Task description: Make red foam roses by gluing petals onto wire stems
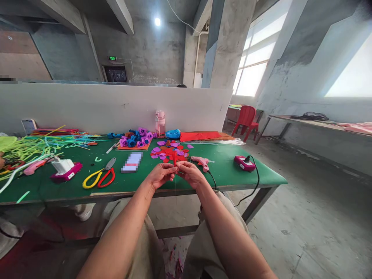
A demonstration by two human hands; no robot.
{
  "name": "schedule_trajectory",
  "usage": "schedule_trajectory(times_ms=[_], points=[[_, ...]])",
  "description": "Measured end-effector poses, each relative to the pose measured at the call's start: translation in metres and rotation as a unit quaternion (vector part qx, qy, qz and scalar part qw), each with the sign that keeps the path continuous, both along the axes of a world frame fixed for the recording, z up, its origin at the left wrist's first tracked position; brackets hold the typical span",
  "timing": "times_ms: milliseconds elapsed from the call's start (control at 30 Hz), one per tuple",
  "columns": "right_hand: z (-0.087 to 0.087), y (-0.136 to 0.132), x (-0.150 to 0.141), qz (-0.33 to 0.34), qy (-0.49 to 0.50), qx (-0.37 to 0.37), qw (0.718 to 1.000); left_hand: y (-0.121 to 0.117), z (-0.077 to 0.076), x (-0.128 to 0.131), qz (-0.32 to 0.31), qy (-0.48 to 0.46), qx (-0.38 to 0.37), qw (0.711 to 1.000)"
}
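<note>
Between the fingertips of both hands, a red rolled paper petal point(174, 155) stands upright like a small bud. My left hand point(161, 175) pinches its base from the left, and my right hand point(190, 173) pinches it from the right. A thin strand hangs below the fingers; what it is, I cannot make out. Behind the hands lies a loose spread of red and purple paper petals point(162, 150). Just right of the right hand, a pink glue gun point(201, 161) rests on the green tabletop point(157, 187).
Yellow-and-red-handled scissors point(102, 176) and a phone point(132, 162) lie to the left. Finished purple and blue paper flowers point(136, 138), a pink bottle point(160, 123) and red paper sheets point(200, 136) line the back. A corded power socket point(245, 163) sits at right.
</note>
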State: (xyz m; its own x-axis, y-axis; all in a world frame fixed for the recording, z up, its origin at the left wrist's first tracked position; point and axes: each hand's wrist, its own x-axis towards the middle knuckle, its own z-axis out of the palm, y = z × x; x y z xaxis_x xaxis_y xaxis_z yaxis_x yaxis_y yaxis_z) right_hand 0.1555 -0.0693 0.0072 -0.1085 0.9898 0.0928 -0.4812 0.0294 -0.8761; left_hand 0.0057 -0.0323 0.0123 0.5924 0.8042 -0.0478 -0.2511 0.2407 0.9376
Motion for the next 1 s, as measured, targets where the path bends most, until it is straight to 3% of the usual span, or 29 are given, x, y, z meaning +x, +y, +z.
schedule_trajectory(times_ms=[200, 433, 533, 767, 1000], points=[[0.001, -0.001, 0.005, 0.005, -0.064, 0.035, 0.997, 0.0, -0.002, 0.001, -0.028, 0.015, 0.017, 0.999], [-0.006, 0.011, 0.0, -0.121, 0.03, -0.02, 0.992, 0.002, 0.0, 0.004, 0.079, -0.015, 0.015, 0.997], [-0.007, 0.014, -0.001, -0.147, 0.034, -0.007, 0.988, 0.003, 0.0, 0.003, 0.092, -0.013, 0.015, 0.996], [-0.007, 0.012, -0.003, -0.144, 0.016, 0.003, 0.989, 0.002, -0.001, 0.004, 0.092, -0.007, 0.014, 0.996], [-0.007, 0.009, -0.004, -0.123, -0.067, 0.031, 0.99, 0.001, -0.001, 0.006, 0.1, -0.012, 0.008, 0.995]])
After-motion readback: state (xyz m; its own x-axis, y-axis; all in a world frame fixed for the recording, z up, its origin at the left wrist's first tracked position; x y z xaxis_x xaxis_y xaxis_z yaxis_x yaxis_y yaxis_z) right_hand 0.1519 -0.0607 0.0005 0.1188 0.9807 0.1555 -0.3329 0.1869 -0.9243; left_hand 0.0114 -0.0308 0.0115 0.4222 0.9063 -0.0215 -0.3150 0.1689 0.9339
